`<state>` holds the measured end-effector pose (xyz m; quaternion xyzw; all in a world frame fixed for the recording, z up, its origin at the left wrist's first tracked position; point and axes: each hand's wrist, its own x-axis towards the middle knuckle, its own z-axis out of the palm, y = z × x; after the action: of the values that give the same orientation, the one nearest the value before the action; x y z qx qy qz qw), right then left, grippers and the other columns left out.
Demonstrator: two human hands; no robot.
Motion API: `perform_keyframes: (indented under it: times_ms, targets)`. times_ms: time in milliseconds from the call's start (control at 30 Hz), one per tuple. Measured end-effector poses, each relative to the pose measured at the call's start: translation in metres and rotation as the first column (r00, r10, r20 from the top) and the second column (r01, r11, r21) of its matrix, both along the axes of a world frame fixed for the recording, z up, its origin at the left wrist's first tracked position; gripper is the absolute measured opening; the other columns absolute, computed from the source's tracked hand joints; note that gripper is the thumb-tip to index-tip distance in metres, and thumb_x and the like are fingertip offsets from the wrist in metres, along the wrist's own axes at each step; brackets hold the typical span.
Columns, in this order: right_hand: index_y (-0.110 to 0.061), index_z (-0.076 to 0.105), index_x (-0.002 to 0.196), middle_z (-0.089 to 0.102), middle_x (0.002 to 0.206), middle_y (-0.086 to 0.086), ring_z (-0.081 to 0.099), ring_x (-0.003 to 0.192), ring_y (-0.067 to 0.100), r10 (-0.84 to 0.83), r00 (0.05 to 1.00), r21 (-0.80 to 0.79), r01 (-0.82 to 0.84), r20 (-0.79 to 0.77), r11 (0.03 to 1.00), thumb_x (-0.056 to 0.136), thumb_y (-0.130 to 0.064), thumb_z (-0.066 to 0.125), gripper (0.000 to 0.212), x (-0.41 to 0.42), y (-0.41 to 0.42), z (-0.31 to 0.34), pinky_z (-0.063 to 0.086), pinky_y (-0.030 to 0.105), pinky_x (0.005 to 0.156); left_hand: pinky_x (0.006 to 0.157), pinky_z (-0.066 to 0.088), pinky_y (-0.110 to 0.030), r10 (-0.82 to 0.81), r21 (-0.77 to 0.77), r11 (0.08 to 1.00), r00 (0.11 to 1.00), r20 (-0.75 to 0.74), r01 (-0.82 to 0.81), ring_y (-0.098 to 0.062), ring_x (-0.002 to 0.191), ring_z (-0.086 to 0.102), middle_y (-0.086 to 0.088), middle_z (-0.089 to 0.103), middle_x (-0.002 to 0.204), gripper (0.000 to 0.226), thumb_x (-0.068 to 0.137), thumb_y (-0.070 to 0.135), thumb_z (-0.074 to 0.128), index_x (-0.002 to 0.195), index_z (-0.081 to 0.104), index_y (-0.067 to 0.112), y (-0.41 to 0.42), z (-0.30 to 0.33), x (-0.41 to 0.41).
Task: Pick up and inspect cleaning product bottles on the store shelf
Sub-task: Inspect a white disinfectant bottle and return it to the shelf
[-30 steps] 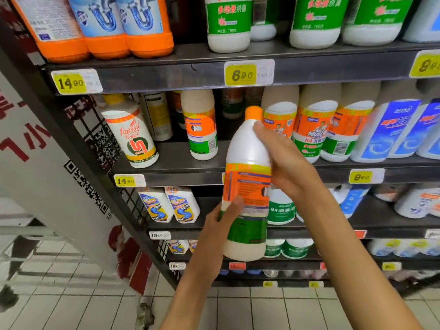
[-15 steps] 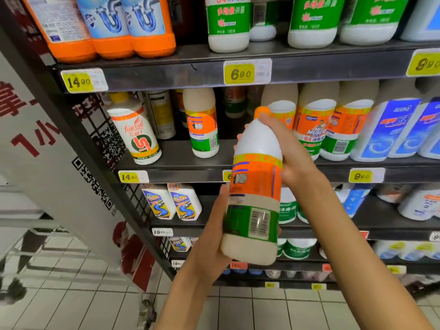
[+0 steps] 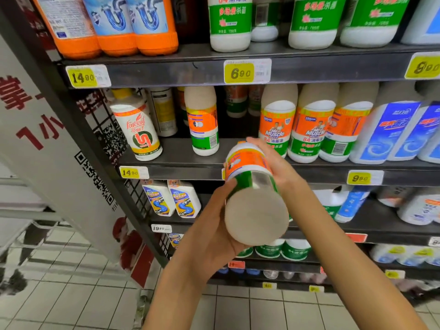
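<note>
So the bottle (image 3: 252, 186) has been tipped way over compared to half a second ago. Back then it stood nearly upright with its orange and green label and barcode facing the camera; now its round white base points at the camera and the top leans away toward the shelf (image 3: 181, 173). It's held in the air in front of the front edge of the middle shelf, just right of the 14.90 price tag (image 3: 129, 173) and not touching any shelf.

The left hand (image 3: 214, 232) has stayed low, cupping the bottom end from the left side with the thumb curled up onto the green band. The right hand (image 3: 278, 167) is still wrapped around the upper part from the right, fingers clamped over the shoulder. So both hands are closed around it.

What's hard to see: the cap is almost fully hidden behind the body and the right fingers, only a sliver of orange shows. The label is blurred, so the print and barcode can't be read. Nothing legible on the base either. The Mr Muscle bottles (image 3: 307, 129) behind sit near the shelf's front edge, tops in shadow, and the top row of bottles is cut off by the upper frame edge.
</note>
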<state>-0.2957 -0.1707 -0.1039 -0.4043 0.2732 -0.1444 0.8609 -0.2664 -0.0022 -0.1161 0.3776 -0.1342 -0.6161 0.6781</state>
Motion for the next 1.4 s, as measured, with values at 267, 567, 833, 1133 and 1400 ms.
perform_keyframes:
  times_ms: [267,567,833,1133,1400]
  targets:
    - [-0.007,0.06,0.115,0.071,0.094,0.011,0.069,0.086,0.024,-0.087,0.96,-0.372,0.186,0.268,0.909,0.087,-0.024,0.064,0.033,-0.008,-0.003,0.04,0.058,0.037,0.074,0.074,0.056,-0.026,0.157,-0.038,0.983,0.726,0.67,-0.178,-0.012,0.091,0.07,0.008,0.074,0.094,0.051,0.066,0.042,0.081,0.109,0.059,0.026,-0.006,-0.02,0.01]
    - [-0.011,0.052,0.127,0.064,0.121,0.017,0.062,0.11,0.033,0.101,0.957,-0.637,0.1,0.271,0.764,0.072,-0.027,0.067,0.06,-0.036,0.008,0.04,0.051,0.048,0.092,0.075,0.052,-0.013,0.296,-0.263,0.955,0.485,0.823,-0.136,-0.004,0.097,0.066,0.015,0.07,0.107,0.064,0.059,0.029,0.08,0.116,0.052,0.025,-0.02,-0.039,0.014]
    - [-0.028,0.058,0.109,0.068,0.103,-0.008,0.065,0.095,0.012,0.244,0.912,-0.832,0.158,0.329,0.531,0.06,-0.025,0.074,0.051,-0.058,0.023,0.037,0.053,0.024,0.073,0.085,0.049,-0.017,0.365,-0.314,0.931,0.415,0.833,-0.188,-0.01,0.111,0.059,-0.002,0.06,0.118,0.076,0.056,0.03,0.083,0.123,0.048,0.023,-0.034,-0.052,0.022]
    - [-0.019,0.05,0.127,0.067,0.117,0.002,0.063,0.109,0.023,0.29,0.861,-0.587,0.012,0.418,0.81,0.052,-0.062,0.082,0.092,-0.039,-0.002,0.032,0.05,0.044,0.095,0.083,0.053,-0.025,0.237,-0.31,0.951,0.622,0.746,0.008,-0.015,0.105,0.066,0.005,0.069,0.114,0.062,0.058,0.043,0.086,0.115,0.061,0.041,-0.027,-0.042,0.033]
    - [-0.015,0.063,0.112,0.071,0.104,0.012,0.069,0.095,0.028,0.004,0.927,-0.403,0.159,0.376,0.901,0.062,-0.045,0.082,0.061,-0.024,0.0,0.026,0.058,0.041,0.078,0.088,0.054,-0.037,0.225,-0.221,0.969,0.759,0.611,-0.11,-0.026,0.111,0.064,-0.004,0.069,0.116,0.05,0.073,0.059,0.068,0.116,0.064,0.033,-0.036,-0.053,0.017]
